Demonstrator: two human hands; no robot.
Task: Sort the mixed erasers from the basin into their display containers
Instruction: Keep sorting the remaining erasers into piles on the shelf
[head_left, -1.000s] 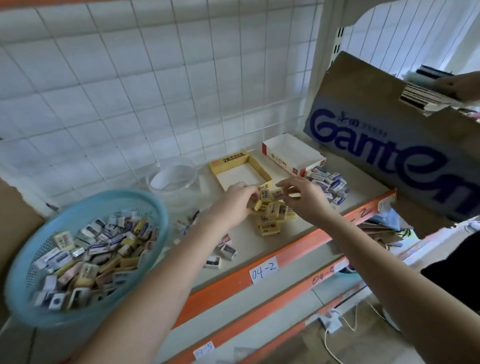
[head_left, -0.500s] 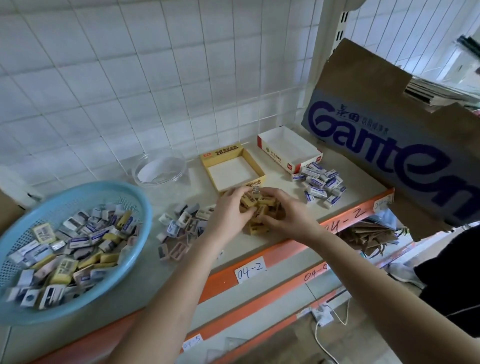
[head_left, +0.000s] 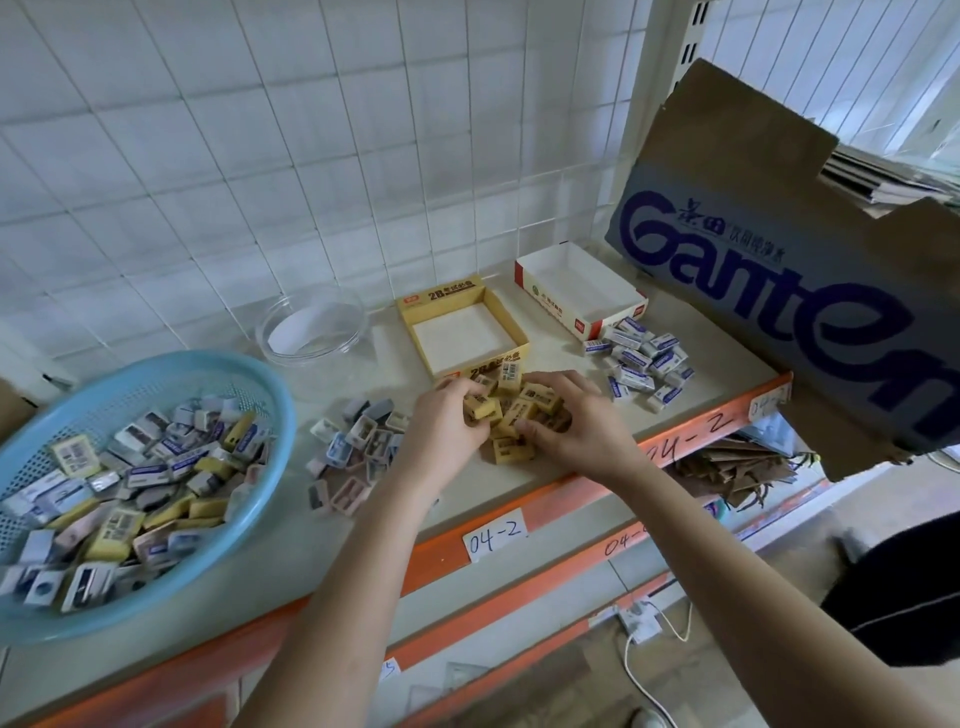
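A blue mesh basin (head_left: 197, 358) at the left holds mixed erasers (head_left: 130, 483). Yellow erasers (head_left: 511, 415) lie heaped just in front of an empty yellow box (head_left: 441, 297). Blue-and-white ones (head_left: 639, 364) lie beside an empty red-and-white box (head_left: 550, 304), and pastel ones (head_left: 358, 441) lie between basin and yellow heap.

Blue mesh basin (head_left: 249, 395), yellow erasers (head_left: 511, 415), yellow box (head_left: 464, 332), red-and-white box (head_left: 582, 291)

A Ganten cardboard box (head_left: 779, 291) stands at right, above stacked brown paper bags (head_left: 737, 470)
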